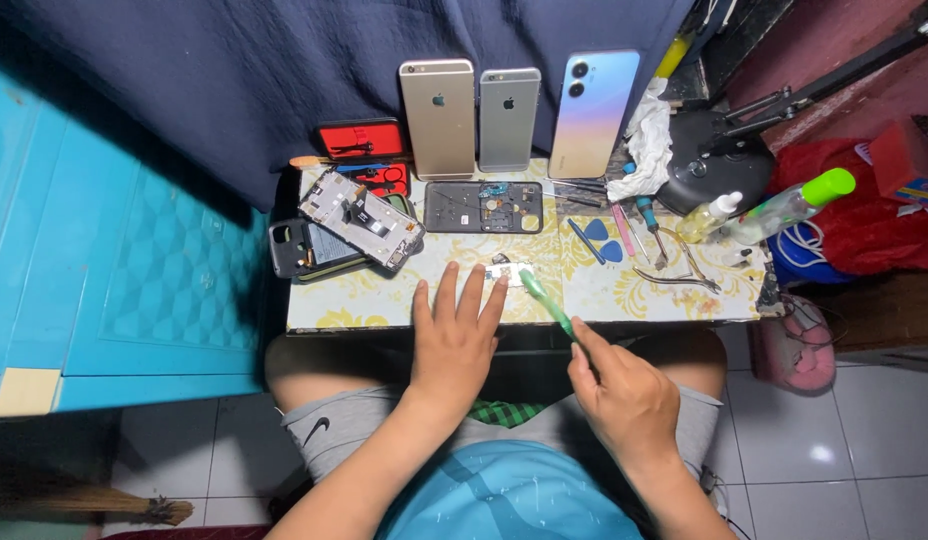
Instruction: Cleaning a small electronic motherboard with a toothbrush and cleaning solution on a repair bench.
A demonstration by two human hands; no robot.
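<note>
Head view: left hand (456,335) spread flat on the patterned table (384,295), fingertips steadying a small metal phone part (509,272); right hand (624,390) pinching a green toothbrush (546,302), bristles touching that part at the table's front edge.

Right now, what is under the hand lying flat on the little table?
Under the left hand only the patterned tabletop shows around it. Its fingertips touch a small silvery phone part. Anything beneath the palm is covered.
</note>
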